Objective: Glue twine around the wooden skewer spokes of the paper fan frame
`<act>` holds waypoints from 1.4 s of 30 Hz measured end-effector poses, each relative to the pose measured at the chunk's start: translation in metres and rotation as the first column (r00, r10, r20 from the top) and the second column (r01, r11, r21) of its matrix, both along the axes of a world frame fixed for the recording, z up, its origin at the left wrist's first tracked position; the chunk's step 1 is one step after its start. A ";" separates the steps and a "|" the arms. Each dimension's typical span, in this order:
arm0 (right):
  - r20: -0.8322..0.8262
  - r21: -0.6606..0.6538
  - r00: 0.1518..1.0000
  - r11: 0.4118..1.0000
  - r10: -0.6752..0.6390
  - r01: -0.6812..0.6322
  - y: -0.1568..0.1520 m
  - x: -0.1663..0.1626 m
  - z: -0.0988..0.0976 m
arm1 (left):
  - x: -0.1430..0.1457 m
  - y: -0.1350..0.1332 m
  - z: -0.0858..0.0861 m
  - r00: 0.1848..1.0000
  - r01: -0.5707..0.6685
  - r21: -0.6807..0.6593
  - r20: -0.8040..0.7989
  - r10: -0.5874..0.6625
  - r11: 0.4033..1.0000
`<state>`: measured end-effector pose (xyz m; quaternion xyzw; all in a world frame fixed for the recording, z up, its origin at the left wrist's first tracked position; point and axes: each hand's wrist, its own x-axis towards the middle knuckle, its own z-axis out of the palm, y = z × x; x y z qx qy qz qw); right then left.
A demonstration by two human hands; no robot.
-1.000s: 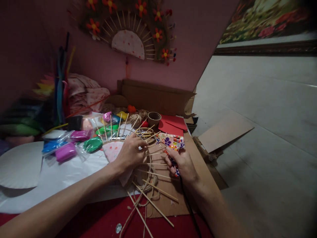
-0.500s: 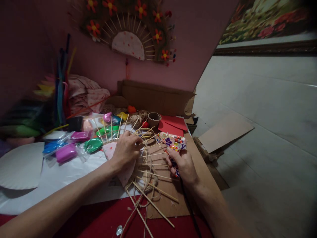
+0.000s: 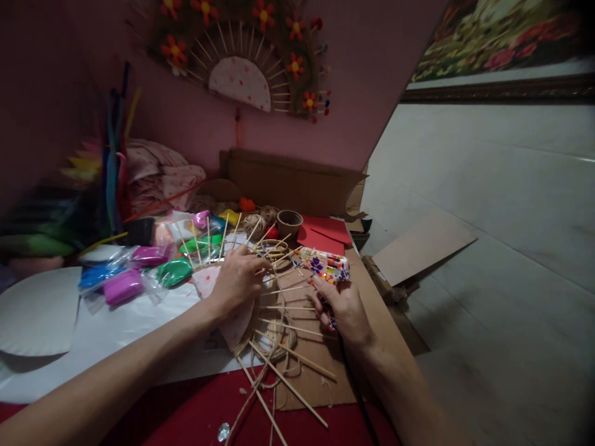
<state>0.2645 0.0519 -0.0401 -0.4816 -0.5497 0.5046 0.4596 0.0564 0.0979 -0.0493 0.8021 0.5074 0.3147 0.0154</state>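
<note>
My right hand (image 3: pixel 341 303) is wrapped round a flower-patterned glue gun (image 3: pixel 332 263), its nozzle pointing left at the sticks. A dark cord runs down from its handle. My left hand (image 3: pixel 242 275) rests over a half-round piece covered in dotted pink fabric (image 3: pixel 207 280), fingers bent and pinched on the jute twine at its curved edge; the exact grip is partly hidden. Thin wooden sticks (image 3: pixel 290 325) fan out from the piece. Loose twine (image 3: pixel 286 344) coils among the sticks and trails toward the red tabletop.
Bagged coloured clay (image 3: pixel 123 286) lies at the left beside a white paper plate (image 3: pixel 39 313). A cardboard sheet (image 3: pixel 311 387) is under the sticks. Behind stand a small cup (image 3: pixel 289 224), red paper (image 3: pixel 320 234) and a twine ball (image 3: pixel 255 227). A finished fan-shaped decoration (image 3: pixel 239 80) hangs on the wall.
My left fingers have shifted very slightly at the twine, reaching a little further right. The glue gun and my right hand stay practically in place.
</note>
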 end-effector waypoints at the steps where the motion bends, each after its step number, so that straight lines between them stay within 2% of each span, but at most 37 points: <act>1: 0.004 -0.005 1.000 1.000 0.001 -0.001 0.000 0.000 0.000 | 0.000 0.000 0.000 0.999 -0.020 -0.009 0.037 0.021 1.000; 5: 0.022 -0.022 1.000 1.000 0.001 0.000 -0.001 0.000 0.002 | 0.001 0.001 0.001 0.985 -0.060 -0.029 0.159 0.063 0.998; 11: 0.001 -0.024 1.000 0.999 -0.028 0.028 -0.002 -0.001 0.002 | 0.000 0.003 -0.002 0.983 -0.067 -0.026 0.167 0.070 0.997; 15: -0.004 -0.006 1.000 1.000 -0.003 0.003 -0.002 -0.001 0.002 | -0.005 0.004 -0.003 0.996 -0.044 0.025 0.075 0.042 0.999; 21: -0.004 0.005 1.000 1.000 -0.001 0.001 -0.002 -0.001 0.003 | -0.008 0.006 0.005 0.987 -0.134 0.100 -0.072 0.142 0.986; 26: 0.007 0.000 1.000 1.000 -0.011 0.011 -0.002 -0.001 0.004 | -0.007 0.009 0.006 0.989 -0.079 0.046 -0.118 0.084 0.996; 32: 0.015 0.028 1.000 1.000 0.002 -0.003 -0.002 0.000 0.002 | -0.008 0.012 0.005 0.988 -0.103 0.022 -0.117 0.105 0.994; 37: 0.018 -0.024 0.998 0.998 0.057 -0.057 0.000 0.001 0.005 | -0.008 0.013 0.004 0.985 -0.145 0.005 -0.090 0.145 0.989; 42: 0.023 -0.114 0.993 0.987 0.117 -0.114 0.009 -0.005 0.016 | -0.008 0.013 0.005 0.986 -0.153 -0.075 -0.078 0.147 0.985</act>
